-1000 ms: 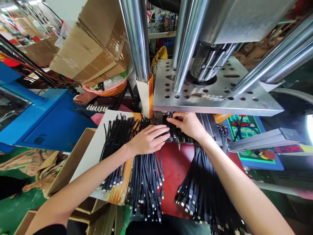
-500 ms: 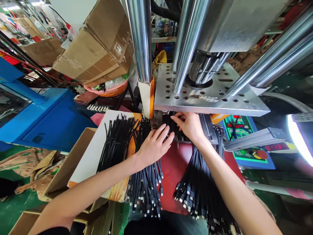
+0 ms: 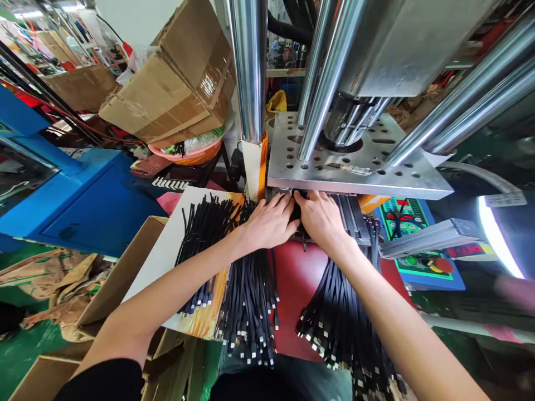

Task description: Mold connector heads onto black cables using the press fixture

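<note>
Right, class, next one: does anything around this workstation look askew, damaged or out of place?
The cardboard box sits tilted above the pink basket, its edges battered. A slim loose item lies on the drilled metal plate, among the steel columns. Crumpled brown paper litters the green floor.

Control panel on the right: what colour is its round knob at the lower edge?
The knob is red, seen best in the current head view.

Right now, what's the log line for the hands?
left hand: at fixture; right hand: at fixture; grips: unclear; above: metal plate; nearby: black cables
</note>
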Demonstrator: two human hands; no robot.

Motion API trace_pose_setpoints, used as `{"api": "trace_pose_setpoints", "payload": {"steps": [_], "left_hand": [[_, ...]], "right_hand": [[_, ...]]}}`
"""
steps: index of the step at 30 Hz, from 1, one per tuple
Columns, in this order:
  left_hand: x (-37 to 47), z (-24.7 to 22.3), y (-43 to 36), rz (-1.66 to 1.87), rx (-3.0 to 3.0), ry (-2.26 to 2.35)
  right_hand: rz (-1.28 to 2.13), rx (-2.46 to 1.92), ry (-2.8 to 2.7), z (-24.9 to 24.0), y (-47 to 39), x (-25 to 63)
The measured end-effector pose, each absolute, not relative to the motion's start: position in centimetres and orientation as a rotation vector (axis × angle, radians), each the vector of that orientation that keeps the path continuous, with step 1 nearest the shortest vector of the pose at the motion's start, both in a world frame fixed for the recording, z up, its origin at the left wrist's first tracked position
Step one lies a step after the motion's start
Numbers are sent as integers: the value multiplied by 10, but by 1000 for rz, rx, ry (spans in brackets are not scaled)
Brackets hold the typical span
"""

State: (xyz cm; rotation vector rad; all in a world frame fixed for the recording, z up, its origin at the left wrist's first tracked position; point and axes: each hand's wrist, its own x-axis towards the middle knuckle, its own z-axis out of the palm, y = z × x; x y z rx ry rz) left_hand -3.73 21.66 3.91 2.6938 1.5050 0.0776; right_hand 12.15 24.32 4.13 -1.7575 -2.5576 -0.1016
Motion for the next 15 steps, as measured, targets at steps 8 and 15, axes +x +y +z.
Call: {"api": "trace_pose_setpoints", "payload": {"steps": [8, 15], "left_hand": [[-41, 32, 263, 213, 2763, 1554], [-41, 22, 296, 383, 2729, 1560]], "right_hand": [[-69, -1726, -2479, 30, 278, 121], [-45, -1566, -2442, 27, 292, 127]]}}
